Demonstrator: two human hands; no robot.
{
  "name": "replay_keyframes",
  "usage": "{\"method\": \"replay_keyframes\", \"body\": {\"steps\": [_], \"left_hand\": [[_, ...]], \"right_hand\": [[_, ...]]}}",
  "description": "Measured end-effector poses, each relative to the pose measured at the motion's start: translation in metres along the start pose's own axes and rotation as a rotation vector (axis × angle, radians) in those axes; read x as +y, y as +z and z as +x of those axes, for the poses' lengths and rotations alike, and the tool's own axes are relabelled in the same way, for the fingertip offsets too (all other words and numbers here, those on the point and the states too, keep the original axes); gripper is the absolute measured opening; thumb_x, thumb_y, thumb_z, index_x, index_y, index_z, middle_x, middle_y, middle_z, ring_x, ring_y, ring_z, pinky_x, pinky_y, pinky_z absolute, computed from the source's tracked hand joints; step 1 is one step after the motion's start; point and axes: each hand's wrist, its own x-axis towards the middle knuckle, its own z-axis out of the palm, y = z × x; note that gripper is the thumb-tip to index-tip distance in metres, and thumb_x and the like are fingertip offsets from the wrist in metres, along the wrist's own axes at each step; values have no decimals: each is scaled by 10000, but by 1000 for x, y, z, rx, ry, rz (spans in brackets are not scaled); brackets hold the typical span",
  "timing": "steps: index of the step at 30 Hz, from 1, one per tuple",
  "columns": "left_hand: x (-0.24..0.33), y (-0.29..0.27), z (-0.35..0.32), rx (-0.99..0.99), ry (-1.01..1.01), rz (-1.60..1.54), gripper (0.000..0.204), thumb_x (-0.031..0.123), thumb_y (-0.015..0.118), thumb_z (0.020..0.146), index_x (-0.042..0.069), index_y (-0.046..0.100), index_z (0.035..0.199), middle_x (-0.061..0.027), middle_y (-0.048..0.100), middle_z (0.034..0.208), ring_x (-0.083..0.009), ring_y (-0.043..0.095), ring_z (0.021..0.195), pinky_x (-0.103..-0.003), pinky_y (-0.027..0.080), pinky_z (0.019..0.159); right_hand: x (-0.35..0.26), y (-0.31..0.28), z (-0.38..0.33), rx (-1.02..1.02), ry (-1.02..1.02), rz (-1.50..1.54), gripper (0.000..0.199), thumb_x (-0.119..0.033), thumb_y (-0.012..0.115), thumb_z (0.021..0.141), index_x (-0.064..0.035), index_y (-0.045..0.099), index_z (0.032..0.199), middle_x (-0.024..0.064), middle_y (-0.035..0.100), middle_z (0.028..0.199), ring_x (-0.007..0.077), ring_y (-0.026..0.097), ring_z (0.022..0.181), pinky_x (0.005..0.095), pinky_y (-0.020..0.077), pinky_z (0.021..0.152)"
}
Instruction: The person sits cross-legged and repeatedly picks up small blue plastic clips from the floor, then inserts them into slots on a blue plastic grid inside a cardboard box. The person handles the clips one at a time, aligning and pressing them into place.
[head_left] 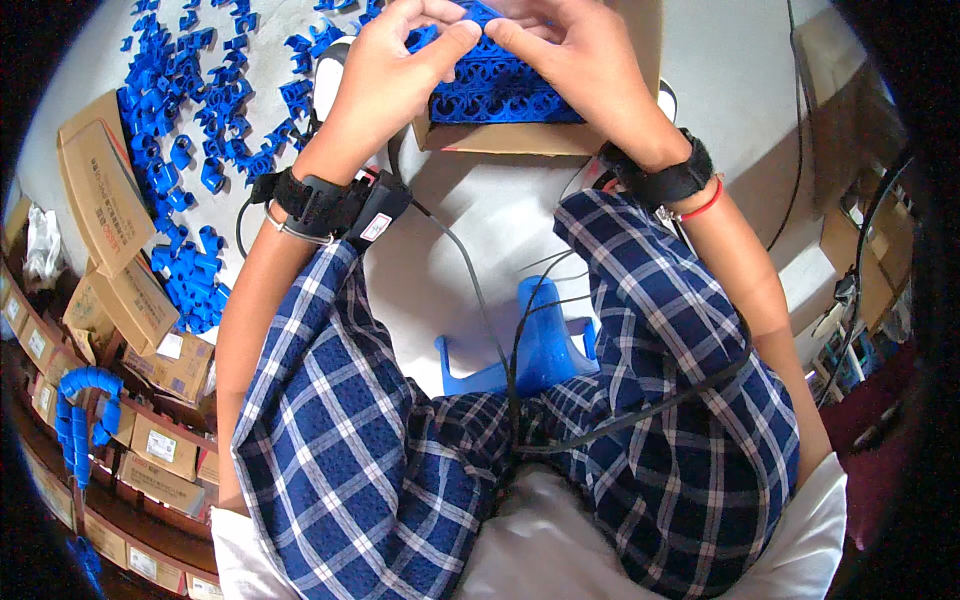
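At the top edge, my left hand [420, 42] and my right hand [565, 40] meet over a cardboard box [515, 139]. Thumbs and fingertips of both pinch one small blue plastic clip [483, 13], and part of it is hidden by the fingers. Below them, the box holds blue plastic clips [495, 95] packed in neat rows, their round openings facing up. Black straps circle both of my wrists, the left one carrying a small black device [380, 210].
Many loose blue clips [160, 160] lie scattered on the pale floor at left, beside flattened cardboard [105, 190]. A blue plastic stool [540, 340] shows between my knees. Black cables [465, 255] hang across my lap. Stacked cartons [160, 450] stand lower left.
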Motion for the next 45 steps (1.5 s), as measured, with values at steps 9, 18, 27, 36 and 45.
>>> {"method": "replay_keyframes", "body": {"steps": [9, 18, 27, 36, 45], "left_hand": [[14, -7, -6, 105, 333, 763, 200, 175, 560, 908, 81, 699, 1017, -130, 712, 965, -341, 696, 879, -414, 552, 763], [29, 11, -73, -434, 216, 1016, 226, 29, 605, 793, 15, 657, 1012, -185, 666, 928, -353, 694, 722, -435, 582, 652], [19, 12, -81, -384, 415, 1046, 171, 0, 607, 776, -27, 591, 944, -158, 647, 906, -309, 689, 689, -386, 564, 584], [16, 15, -85, -322, 511, 1123, 33, 8, 653, 701, 15, 678, 723, -130, 621, 720, -239, 684, 660, -309, 534, 558], [13, 15, -83, -355, 493, 1155, 224, 1, 612, 779, -34, 602, 1000, -128, 637, 880, -257, 689, 661, -335, 555, 552]], "right_hand": [[60, 19, 25, -69, -17, -349, 295, -174, 719, 824, -36, 715, 1084, 117, 741, 892, 211, 725, 826, 314, 568, 788], [54, 32, 25, -237, -101, -676, 190, -132, 643, 759, -33, 712, 906, 213, 695, 883, 390, 676, 869, 470, 545, 796], [54, 37, 23, -308, -101, -740, 178, -121, 648, 759, -18, 695, 896, 225, 689, 875, 400, 672, 867, 484, 542, 793], [55, 46, 19, -363, -145, -850, 187, -104, 662, 805, -39, 682, 980, 173, 703, 899, 347, 687, 852, 435, 549, 780], [58, 45, 18, -357, -206, -869, 151, -97, 660, 795, -40, 668, 935, 169, 696, 868, 350, 682, 829, 438, 547, 755]]}}
